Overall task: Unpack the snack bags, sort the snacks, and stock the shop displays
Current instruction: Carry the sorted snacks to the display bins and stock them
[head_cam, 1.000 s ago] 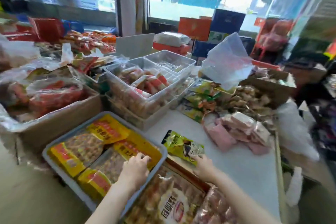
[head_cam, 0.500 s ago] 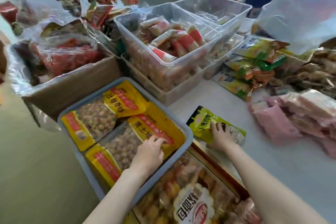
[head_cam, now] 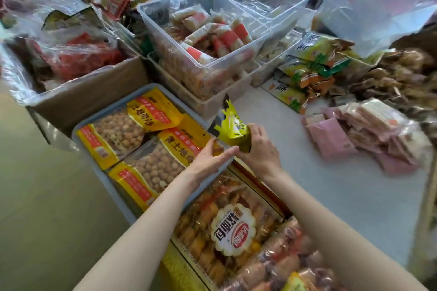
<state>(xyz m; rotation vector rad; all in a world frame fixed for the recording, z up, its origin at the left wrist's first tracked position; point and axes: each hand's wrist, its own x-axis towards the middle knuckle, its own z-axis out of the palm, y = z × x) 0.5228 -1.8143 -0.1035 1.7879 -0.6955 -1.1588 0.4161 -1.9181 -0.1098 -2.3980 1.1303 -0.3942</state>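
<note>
Right hand [head_cam: 261,149] curled around the lower end of a small yellow-green snack packet [head_cam: 233,126], thumb and fingers pinching it, packet lifted clear of the white tabletop [head_cam: 331,196] and tilted with its top corner toward 11 o'clock. Left hand [head_cam: 210,158] just at 9 o'clock of the packet, fingers fairly straight and stretched toward its bottom edge, fingertips touching or almost touching it; cannot tell whether any real hold there. Both hands poised over the near right corner of a grey tray [head_cam: 99,168], at 8 o'clock of the packet, filled with yellow bags of roasted peas [head_cam: 123,130]. At 6 o'clock, close below the forearms, a box of wrapped buns with a round white label [head_cam: 233,229]. At 12 o'clock, stacked clear plastic bins [head_cam: 236,59] with red-and-white wrapped snacks inside. At 10 o'clock, a cardboard box [head_cam: 94,94] lined with clear plastic and holding red packs. At 2 o'clock, a heap of green-and-yellow packets [head_cam: 309,64]; at 3 o'clock, pink wrapped wafers [head_cam: 331,139] spread on the tabletop, well apart from the hands.
</note>
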